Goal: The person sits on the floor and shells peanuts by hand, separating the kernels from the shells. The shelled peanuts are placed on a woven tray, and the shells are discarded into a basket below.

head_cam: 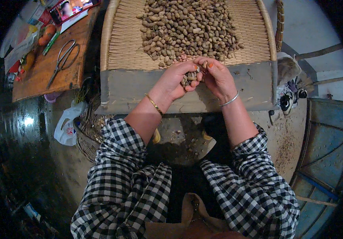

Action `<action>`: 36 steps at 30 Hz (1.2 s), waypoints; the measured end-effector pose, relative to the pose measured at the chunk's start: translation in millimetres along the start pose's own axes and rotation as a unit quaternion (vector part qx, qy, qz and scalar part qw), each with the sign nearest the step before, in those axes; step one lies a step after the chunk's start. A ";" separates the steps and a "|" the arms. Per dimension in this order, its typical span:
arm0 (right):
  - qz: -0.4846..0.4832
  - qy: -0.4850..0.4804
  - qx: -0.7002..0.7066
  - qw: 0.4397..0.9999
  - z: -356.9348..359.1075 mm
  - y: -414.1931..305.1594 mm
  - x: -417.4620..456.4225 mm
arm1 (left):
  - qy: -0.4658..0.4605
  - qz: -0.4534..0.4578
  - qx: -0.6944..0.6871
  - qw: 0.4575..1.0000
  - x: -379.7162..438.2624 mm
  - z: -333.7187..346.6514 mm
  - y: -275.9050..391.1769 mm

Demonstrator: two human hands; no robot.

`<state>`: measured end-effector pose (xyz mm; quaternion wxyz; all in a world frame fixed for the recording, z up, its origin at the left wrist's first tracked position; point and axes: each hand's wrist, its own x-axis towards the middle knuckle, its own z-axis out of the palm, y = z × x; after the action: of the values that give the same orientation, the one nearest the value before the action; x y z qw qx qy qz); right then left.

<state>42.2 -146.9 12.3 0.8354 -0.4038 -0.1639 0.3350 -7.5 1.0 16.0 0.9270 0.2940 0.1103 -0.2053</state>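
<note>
Several unshelled peanuts (190, 78) rest in the palm and curled fingers of my left hand (177, 78). My right hand (218, 78) meets it at the fingertips, its thumb and forefinger pinching a piece of peanut shell (205, 64). Both hands hover over the near cloth-covered edge (243, 86) of a woven tray (126, 35). Just beyond them lies a large heap of unshelled peanuts (186, 30). Pinkish shelled kernels (184, 56) show at the heap's near side, partly hidden by my hands.
At the left, a wooden board (73, 68) carries scissors (62, 61), a phone with a lit screen (73, 9) and orange-red fruit (47, 34). Below stand a wicker basket (84, 137) and a white plastic bag (67, 125). A blue metal panel (326, 143) is at right.
</note>
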 end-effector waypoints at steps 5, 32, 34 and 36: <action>-0.004 0.102 -0.314 0.944 -23.6 -24.3 3.9 | 0.034 -0.010 0.033 0.999 3.1 -4.9 0.9; -0.056 0.231 -0.469 0.850 -80.1 -32.8 32.8 | 0.089 0.032 -0.026 0.995 14.9 -9.7 -11.1; -0.011 0.162 -0.308 0.937 -59.6 -34.3 22.9 | 0.058 0.025 0.010 0.998 15.8 -6.8 -8.4; 0.027 0.114 -0.179 0.977 -38.4 -29.3 13.4 | 0.025 0.009 0.012 1.000 17.7 -5.3 -6.1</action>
<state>85.2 -172.5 11.5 0.7535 -0.5866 -0.1134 0.2745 5.1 -5.9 3.0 0.9221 0.3114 0.1282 -0.1906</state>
